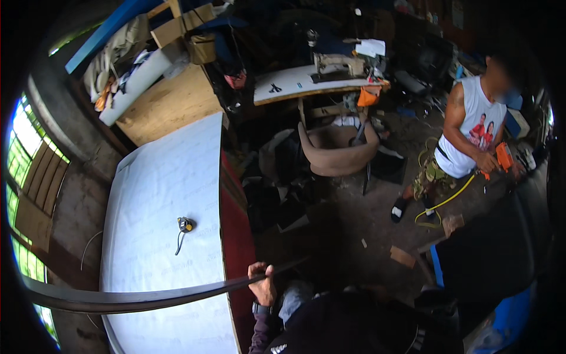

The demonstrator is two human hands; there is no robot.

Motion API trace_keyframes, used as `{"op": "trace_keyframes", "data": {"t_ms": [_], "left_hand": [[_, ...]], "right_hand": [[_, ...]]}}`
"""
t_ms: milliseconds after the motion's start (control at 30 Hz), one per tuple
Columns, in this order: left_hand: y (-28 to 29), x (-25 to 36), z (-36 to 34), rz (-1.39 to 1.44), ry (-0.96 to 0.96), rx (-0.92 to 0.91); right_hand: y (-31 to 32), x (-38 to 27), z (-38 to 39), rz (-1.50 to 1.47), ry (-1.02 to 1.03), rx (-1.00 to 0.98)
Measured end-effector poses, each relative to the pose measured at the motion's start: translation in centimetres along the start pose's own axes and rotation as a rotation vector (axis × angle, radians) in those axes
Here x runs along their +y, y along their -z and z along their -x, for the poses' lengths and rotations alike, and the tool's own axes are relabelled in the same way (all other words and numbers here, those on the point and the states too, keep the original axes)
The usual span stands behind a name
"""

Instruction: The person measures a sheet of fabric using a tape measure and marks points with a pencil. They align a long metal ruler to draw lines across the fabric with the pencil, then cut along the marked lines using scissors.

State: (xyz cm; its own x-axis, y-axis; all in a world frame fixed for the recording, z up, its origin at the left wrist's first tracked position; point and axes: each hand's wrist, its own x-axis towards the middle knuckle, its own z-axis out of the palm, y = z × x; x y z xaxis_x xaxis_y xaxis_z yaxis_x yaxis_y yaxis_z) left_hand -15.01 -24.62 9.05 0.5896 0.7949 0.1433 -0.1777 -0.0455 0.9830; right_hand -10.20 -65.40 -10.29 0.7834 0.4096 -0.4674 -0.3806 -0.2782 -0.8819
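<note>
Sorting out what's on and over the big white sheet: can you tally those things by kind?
Tape measure: 1
Long dark strip, gripped by one hand: 1
Total: 2, on or over the white sheet.

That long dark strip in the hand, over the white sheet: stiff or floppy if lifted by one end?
Probably semi-flexible: the dark strip runs long past the white sheet, held only by the left hand, without drooping limp. Its curve may be partly lens bend. It looks thin and narrow, so likely light, and the far end would probably sway.
</note>
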Motion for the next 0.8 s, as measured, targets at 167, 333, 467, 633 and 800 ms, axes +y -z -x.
{"op": "trace_keyframes", "data": {"t_ms": [167,333,467,633,800], "left_hand": [[-0.1,0.7,-8.2,0.000,0.081,-0.057],[0.1,0.5,-17.6,0.061,0.114,-0.071],[0.6,0.6,-22.9,0.136,0.095,-0.055],[-1.2,0.3,-30.0,0.143,0.091,-0.036],[-4.6,-1.9,-36.0,0.069,0.112,-0.001]], "right_hand": [[-3.9,-2.3,-6.7,0.099,0.228,0.006],[-7.5,-4.2,-14.6,0.033,0.281,0.022],[-7.9,-5.3,-19.4,-0.317,0.039,-0.099],[-7.3,-5.9,-22.7,0.167,0.392,0.031],[-7.4,-7.2,-28.7,0.191,0.265,0.001]]}}
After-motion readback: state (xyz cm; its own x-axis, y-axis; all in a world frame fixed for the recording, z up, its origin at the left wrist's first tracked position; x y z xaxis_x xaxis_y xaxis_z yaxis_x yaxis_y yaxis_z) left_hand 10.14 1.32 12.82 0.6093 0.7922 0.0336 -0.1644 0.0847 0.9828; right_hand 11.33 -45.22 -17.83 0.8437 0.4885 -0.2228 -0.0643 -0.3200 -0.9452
